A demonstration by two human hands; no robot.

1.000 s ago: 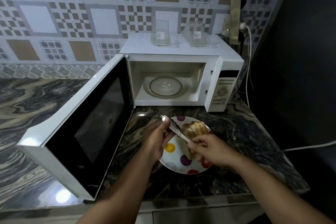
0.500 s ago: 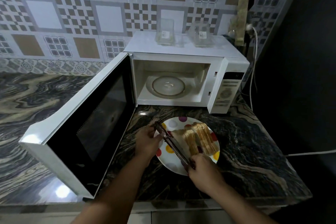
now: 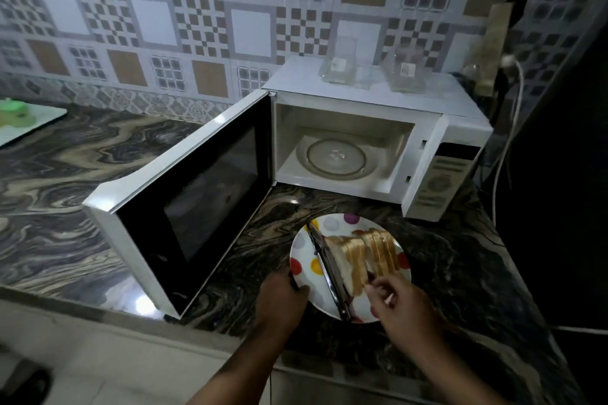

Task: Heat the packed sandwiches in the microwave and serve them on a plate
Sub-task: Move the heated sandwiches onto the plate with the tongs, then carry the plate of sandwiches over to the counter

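My left hand [image 3: 283,294] holds the near left edge of the plate [image 3: 304,251], with my thumb on top of the rim, so that grip is tight on the plate. My right hand [image 3: 399,307] is by the near right side of the plate, and its fingers reach toward the sandwiches [image 3: 365,255]. I cannot tell if that grip is holding anything, because the fingers are blurry. The sandwiches lean together in a row in the middle of the plate. The metal tongs [image 3: 329,270] lie across the plate, just left of the sandwiches and touching them. The plate is white with big colored dots, and it sits on the dark swirly tabletop [image 3: 460,266] right in front of the microwave [image 3: 362,89]. The microwave door [image 3: 184,204] is swung wide open to the left. Inside I see the glass tray [image 3: 335,158]. Two clear boxes [image 3: 340,62] sit on top of the microwave.
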